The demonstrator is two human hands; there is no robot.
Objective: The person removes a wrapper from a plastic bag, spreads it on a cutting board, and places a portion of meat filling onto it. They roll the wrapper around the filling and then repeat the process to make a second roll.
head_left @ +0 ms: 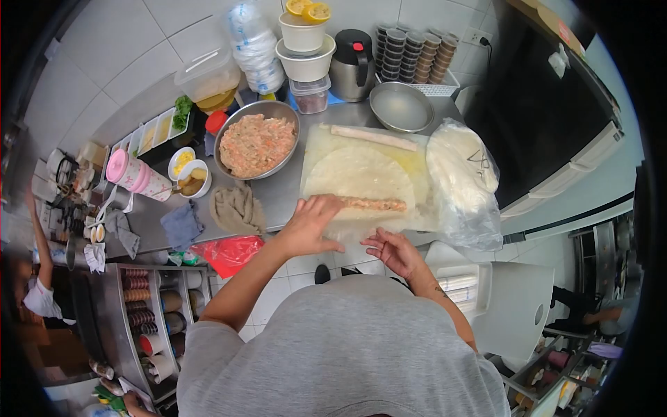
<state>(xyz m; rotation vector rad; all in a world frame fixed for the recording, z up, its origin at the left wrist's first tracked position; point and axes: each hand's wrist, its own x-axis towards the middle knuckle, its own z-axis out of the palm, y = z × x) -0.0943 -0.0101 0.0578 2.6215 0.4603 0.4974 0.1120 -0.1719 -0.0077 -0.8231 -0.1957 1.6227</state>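
Note:
A thin, round, pale wrapper sheet (361,170) lies spread on a cutting board (429,221). A strip of pinkish minced filling (375,203) runs across its near part. My left hand (310,222) is over the left end of that strip, its fingers stretched and thumb apart, hiding what lies beneath. My right hand (396,251) hovers by the board's near edge, palm turned up, fingers loosely curled and apart, with nothing visible in it. Along the board's far side rests a pale finished roll (373,137). A metal bowl (294,152) of minced filling (256,146) stands left of the board.
Right of the board sits a plastic bag (464,184) of pale sheets. Behind are a shallow metal bowl (401,106), a steel jug (352,66) and stacked sauce cups (415,55). Cloths (236,208) and a pink-lidded tumbler (139,174) lie left. Another person's arm (42,243) shows far left.

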